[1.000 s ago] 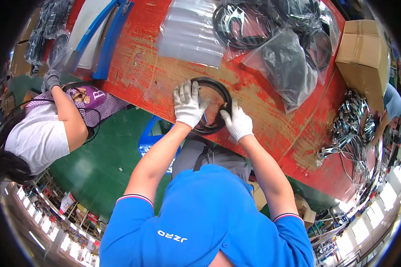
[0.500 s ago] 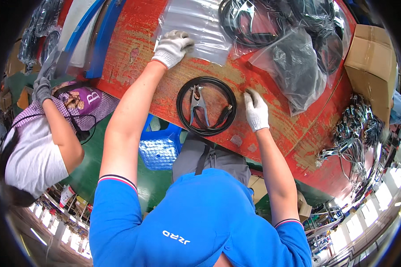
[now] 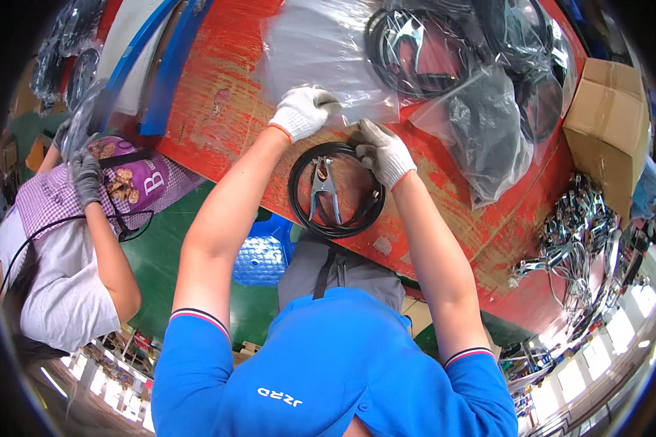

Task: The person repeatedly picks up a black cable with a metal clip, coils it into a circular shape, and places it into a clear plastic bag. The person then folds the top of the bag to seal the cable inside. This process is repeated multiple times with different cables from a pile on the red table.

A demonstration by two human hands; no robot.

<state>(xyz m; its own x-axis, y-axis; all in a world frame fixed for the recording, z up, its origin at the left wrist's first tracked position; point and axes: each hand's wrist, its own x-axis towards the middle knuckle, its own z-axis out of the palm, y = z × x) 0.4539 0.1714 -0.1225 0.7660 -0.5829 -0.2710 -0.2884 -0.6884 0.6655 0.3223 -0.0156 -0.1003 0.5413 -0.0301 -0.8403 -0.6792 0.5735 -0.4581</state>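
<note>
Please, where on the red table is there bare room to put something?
One bare patch of the red table lies between the blue strips and the clear bags. Another lies between the right forearm and the metal clamps. Crowded: the far side, with bagged cables, and beyond the black coil, by the left hand and right hand.

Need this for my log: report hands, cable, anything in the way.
Left hand, right hand at near edge of plastic bag. Coiled cable on table, clamp inside. Right hand overlaps its rim.
</note>
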